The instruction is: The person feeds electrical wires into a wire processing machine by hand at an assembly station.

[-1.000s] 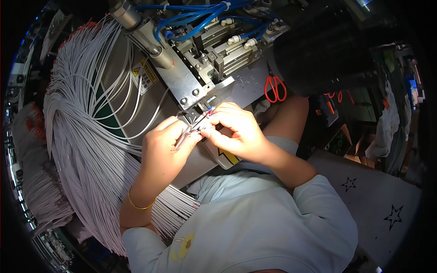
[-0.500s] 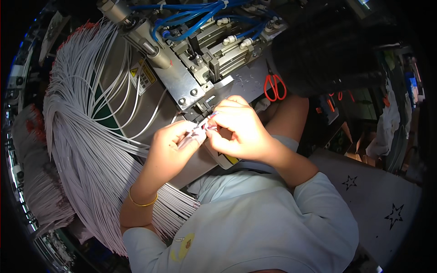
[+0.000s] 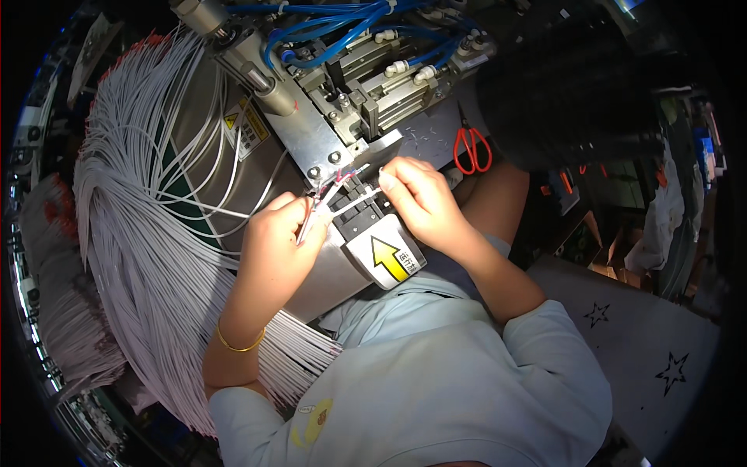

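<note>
My left hand is closed on a few white cables, whose ends fan out past its fingertips. One end, showing pink and reddish wire, points up toward the metal head of a machine. Another cable stretches right, over a black slotted fixture, to the pinched thumb and forefinger of my right hand. Its tip is hidden by those fingers. Below the fixture is a white block with a yellow arrow.
A thick bundle of white cables drapes along the left. Blue air hoses cross the machine's top. Red-handled scissors lie to the right, near small white scraps. A dark cylindrical shape fills the upper right.
My hands have drawn apart: the right moved right, the left slightly left. Cable ends have spread between them, and the black fixture and arrow block are uncovered.
</note>
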Available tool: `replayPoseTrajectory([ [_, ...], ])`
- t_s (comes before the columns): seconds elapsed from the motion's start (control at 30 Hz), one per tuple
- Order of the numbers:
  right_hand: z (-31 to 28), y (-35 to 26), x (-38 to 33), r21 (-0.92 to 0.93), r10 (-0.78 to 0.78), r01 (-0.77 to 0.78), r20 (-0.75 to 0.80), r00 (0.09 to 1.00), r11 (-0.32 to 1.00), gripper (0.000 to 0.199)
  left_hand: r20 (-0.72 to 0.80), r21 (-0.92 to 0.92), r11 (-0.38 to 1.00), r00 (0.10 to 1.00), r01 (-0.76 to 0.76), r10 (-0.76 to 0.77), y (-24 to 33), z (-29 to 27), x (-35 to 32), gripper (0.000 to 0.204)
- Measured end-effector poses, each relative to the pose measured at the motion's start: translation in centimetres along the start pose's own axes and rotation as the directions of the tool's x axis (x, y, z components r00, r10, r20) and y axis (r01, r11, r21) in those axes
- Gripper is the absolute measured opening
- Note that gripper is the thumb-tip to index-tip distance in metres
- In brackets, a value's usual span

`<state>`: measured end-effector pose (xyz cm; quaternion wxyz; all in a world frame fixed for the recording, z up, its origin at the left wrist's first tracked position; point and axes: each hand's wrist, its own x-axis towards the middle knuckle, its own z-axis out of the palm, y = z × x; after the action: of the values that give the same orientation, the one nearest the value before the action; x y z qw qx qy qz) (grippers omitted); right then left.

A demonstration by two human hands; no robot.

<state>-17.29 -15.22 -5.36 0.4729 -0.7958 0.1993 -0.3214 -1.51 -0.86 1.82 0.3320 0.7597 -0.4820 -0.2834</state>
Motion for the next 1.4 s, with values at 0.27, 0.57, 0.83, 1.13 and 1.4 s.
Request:
replayPoseTrajectory([
  [0.27, 0.4, 1.3, 0.5, -0.06, -0.003, 0.013, 0.162, 0.987, 0.998, 0.022, -0.064, 0.235, 0.972, 0.997, -0.015, 0.031, 0.6, 1.2, -0.4, 0.013],
  [0.57, 0.0, 1.3, 0.9, -0.05, 0.033, -0.023, 0.211, 0.977, 0.998, 0.02, -0.07, 0.118, 0.989, 0.993, -0.087, 0.096, 1.6, 0.5, -0.3, 0.012],
  [0.83, -0.8, 1.0, 0.9, 0.078, 0.161, -0.19, 0.281, 0.946, 0.979, 0.015, 0.012, -0.062, 0.993, 0.995, 0.099, -0.098, -0.5, 0.5, 0.2, 0.016],
  [1.13, 0.2, -2.0, 1.1, 0.203, 0.014, -0.03, 0.08, 0.997, 0.979, 0.011, 0.138, -0.322, 0.924, 0.976, 0.207, -0.171, 0.1, 0.5, -0.1, 0.014],
  [1.4, 0.1, -2.4, 0.9, 0.153, -0.191, 0.169, 0.147, 0.971, 0.974, 0.01, 0.09, -0.248, 0.969, 0.995, -0.016, 0.04, 0.2, 0.2, 0.0, 0.014],
])
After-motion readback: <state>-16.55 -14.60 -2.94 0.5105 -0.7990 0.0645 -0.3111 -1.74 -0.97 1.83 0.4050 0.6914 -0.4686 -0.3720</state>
